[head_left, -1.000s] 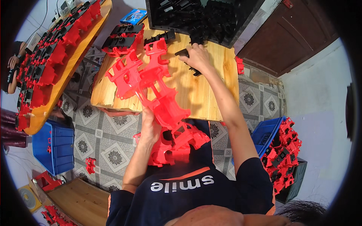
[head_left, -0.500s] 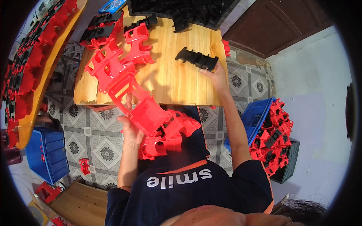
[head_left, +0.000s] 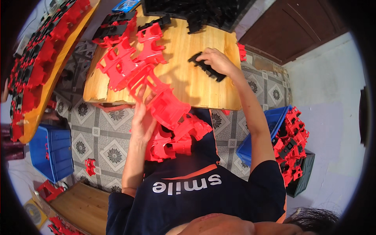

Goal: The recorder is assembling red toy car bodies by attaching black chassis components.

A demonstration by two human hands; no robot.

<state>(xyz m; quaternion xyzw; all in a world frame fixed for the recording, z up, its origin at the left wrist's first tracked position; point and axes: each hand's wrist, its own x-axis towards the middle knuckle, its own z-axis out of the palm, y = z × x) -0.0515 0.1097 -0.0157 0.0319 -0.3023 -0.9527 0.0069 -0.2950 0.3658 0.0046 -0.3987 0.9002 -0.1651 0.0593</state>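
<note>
My left hand (head_left: 141,119) is closed on a red plastic frame (head_left: 169,109), which is tilted over the near edge of the wooden table. Its fingers reach up behind the frame and are partly hidden. From above, my right hand (head_left: 216,60) grips a black ridged plastic piece (head_left: 209,69) over the right half of the table. More red frames (head_left: 121,62) lie on the table just beyond my left hand. Several others (head_left: 172,143) rest on my lap, below the held one.
A black tray (head_left: 172,8) of dark parts stands at the table's far edge. Black-and-red assemblies (head_left: 111,29) sit at its far left. To the right, a blue crate (head_left: 280,123) is beside heaped red parts (head_left: 291,143); another blue crate (head_left: 53,152) stands left. Red-and-black assemblies line a side board (head_left: 58,74).
My right hand has moved from the black piece's near end to over its top, and the piece now slants more steeply. The red frame in my left hand has tipped.
</note>
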